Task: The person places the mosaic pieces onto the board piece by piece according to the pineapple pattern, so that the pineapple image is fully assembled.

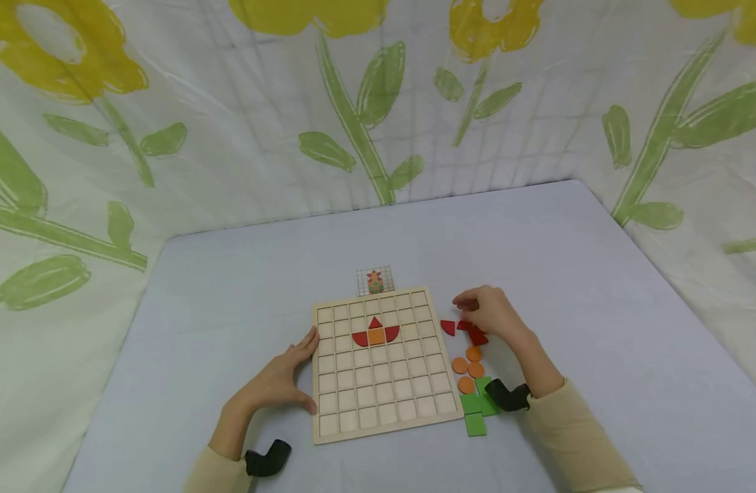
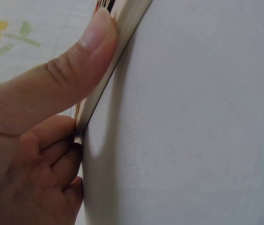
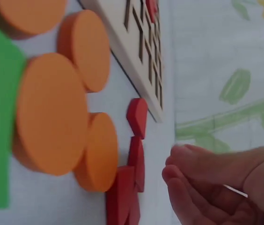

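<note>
My left hand [image 1: 279, 376] rests against the left side of a wooden grid board [image 1: 378, 433], thumb and fingers spread along its edge. In the left wrist view the thumb [image 2: 101, 40] lies on the board's rim. On the board, an orange square [image 1: 376, 336] sits between two red quarter-circle pieces [image 1: 360, 339], with a red triangle [image 1: 374, 322] above it. To the right of the board, my right hand [image 1: 492, 311] hovers over loose red pieces [image 1: 448, 328]. Its thumb and fingertips come close together in the right wrist view, with no piece visible between them.
A small pattern card [image 1: 374, 281] lies behind the board's far edge. Several orange discs [image 1: 460, 365] and green squares [image 1: 475, 424] lie along the board's right side, near the right forearm. Behind the table [image 1: 230, 287] hangs a flower-printed curtain [image 1: 230, 137].
</note>
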{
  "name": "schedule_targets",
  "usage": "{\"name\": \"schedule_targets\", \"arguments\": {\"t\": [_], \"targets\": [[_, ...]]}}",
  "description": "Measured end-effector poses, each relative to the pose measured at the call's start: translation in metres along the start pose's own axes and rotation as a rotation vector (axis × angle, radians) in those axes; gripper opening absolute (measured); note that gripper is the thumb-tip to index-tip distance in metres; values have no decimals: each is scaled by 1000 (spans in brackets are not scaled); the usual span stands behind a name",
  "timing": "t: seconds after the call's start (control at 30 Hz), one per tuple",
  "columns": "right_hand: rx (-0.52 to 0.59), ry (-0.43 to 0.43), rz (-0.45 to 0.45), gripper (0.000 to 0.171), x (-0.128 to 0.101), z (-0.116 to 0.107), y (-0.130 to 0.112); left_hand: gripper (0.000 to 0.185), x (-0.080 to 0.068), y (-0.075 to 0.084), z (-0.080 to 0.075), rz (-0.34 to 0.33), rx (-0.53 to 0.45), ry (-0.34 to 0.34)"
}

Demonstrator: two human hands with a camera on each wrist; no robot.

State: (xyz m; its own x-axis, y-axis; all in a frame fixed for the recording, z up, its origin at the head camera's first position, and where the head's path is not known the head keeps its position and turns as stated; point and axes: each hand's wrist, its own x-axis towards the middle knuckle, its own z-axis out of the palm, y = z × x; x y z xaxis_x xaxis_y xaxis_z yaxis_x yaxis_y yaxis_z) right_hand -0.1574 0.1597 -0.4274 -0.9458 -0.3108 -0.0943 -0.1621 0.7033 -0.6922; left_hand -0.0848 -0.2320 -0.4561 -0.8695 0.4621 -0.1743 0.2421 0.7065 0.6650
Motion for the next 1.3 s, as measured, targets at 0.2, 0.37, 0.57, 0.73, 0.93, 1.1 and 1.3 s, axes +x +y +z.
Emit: {"name": "schedule_targets", "arguments": {"t": [0.2,0.37,0.57,0.73,0.93,1.1,1.3], "targets": [[19,-150,-81,33,-1,10,0,124,-1,2,-1,5,3,1],[33,-184,-73,39,-3,14,-2,124,0,4,-1,1,0,-3],[0,-160,-114,30,-4,15,-1,124,0,4,0,4,3,-4],[-69,-150,-133,27,-2,17,0,124,-1,5,-2,-4,-4,-7],[-112,-131,-133,26,-1,15,-3,124,-1,4,-2,-7,1,-7],[-52,-116,-136,29,-2,15,-6,124,-1,4,-1,-10,-4,-6],[78,-100,-156,32,-6,23,-24,124,-1,6,-1,-21,-15,-12]]}}
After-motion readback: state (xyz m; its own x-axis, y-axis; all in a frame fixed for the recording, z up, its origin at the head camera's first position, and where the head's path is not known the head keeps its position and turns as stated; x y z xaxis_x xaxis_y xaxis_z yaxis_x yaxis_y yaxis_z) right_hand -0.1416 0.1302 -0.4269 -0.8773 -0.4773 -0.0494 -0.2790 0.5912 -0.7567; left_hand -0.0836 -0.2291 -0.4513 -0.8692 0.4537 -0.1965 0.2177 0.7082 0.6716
